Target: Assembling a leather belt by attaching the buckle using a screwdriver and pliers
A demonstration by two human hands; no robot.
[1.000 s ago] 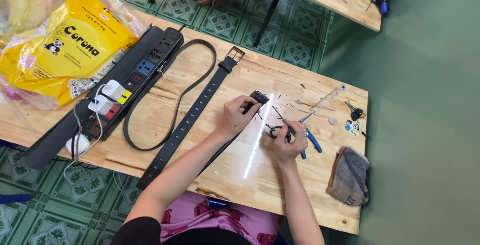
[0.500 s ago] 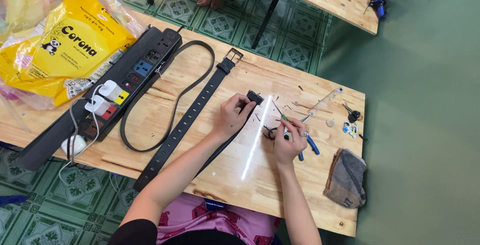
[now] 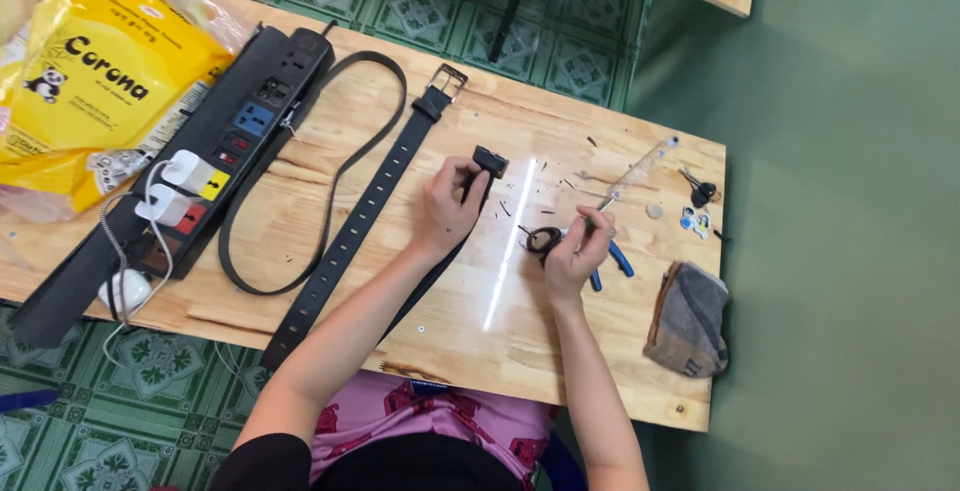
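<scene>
Left hand (image 3: 448, 213) is curled, fingers pinched on the end of a black strap (image 3: 488, 163) mid-table, near the bright glare streak. Right hand (image 3: 578, 251) is closed around blue-handled pliers (image 3: 612, 259), with a small black loop (image 3: 543, 241) just beside the fingertips (whether they touch it — cannot tell). A long black belt (image 3: 370, 213) lies diagonally on the wooden table (image 3: 560, 351), buckle at the far end. Further left — a black power strip (image 3: 215, 151) with white plugs and a yellow bag (image 3: 95, 86). A grey cloth (image 3: 690, 319) sits at the right edge.
</scene>
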